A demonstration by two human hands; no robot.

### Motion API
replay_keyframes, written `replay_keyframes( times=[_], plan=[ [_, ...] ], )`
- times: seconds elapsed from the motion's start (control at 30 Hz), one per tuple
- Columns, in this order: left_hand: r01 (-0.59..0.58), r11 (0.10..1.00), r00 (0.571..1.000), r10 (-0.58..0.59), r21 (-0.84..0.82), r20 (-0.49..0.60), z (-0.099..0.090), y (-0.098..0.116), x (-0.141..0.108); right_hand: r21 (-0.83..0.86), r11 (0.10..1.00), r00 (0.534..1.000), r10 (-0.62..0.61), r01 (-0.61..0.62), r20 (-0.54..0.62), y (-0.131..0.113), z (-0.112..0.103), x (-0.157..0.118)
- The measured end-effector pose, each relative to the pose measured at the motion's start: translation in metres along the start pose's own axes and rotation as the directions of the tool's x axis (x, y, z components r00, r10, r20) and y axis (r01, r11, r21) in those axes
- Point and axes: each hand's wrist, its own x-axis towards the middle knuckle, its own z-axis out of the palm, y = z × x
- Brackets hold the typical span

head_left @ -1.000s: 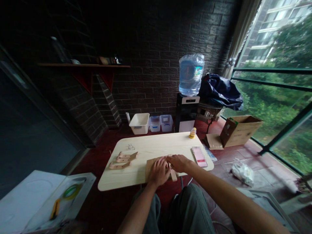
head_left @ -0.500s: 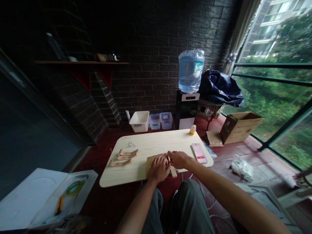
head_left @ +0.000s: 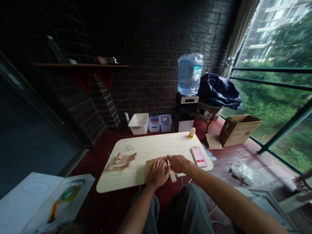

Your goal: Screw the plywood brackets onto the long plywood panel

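Pale wood shows below my hands in the head view: a short, flat wooden strip (head_left: 173,176), its long axis running toward my body, with the near end at the near edge of the desk (head_left: 143,144). It looks smooth and straight-sided; its far end is hidden. My left hand (head_left: 159,171) lies over a brown flat piece (head_left: 148,169), fingers side by side; whether they grip, I cannot tell. My right hand (head_left: 178,163) is curled just beside it, fingers bent, their hold hidden. Left of them are bent wooden pieces (head_left: 125,158) and small metal hooks (head_left: 130,148); right, a phone (head_left: 199,156).
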Motion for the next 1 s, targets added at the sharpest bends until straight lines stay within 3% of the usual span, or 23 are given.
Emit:
replay_keyframes(
  times=[0.13,0.4,0.63,1.0],
  plan=[
    [-0.006,1.0,1.0,0.006,0.008,-0.013,0.0,-0.001,0.0,-0.004,1.0,1.0,-0.027,0.027,-0.008,0.004,0.001,-0.001],
    [-0.002,1.0,1.0,0.002,0.003,0.01,0.002,-0.001,0.0,-0.008,0.999,0.999,0.032,-0.032,-0.02,0.006,0.012,0.001],
    [0.005,1.0,1.0,-0.006,0.017,0.007,0.003,0.0,-0.001,0.041,0.998,0.998,-0.05,0.049,0.031,0.008,-0.004,-0.003],
    [-0.014,1.0,1.0,0.013,0.023,0.012,0.002,-0.001,0.001,0.098,0.995,0.999,0.033,-0.035,0.018,0.009,0.0,-0.006]
  ],
)
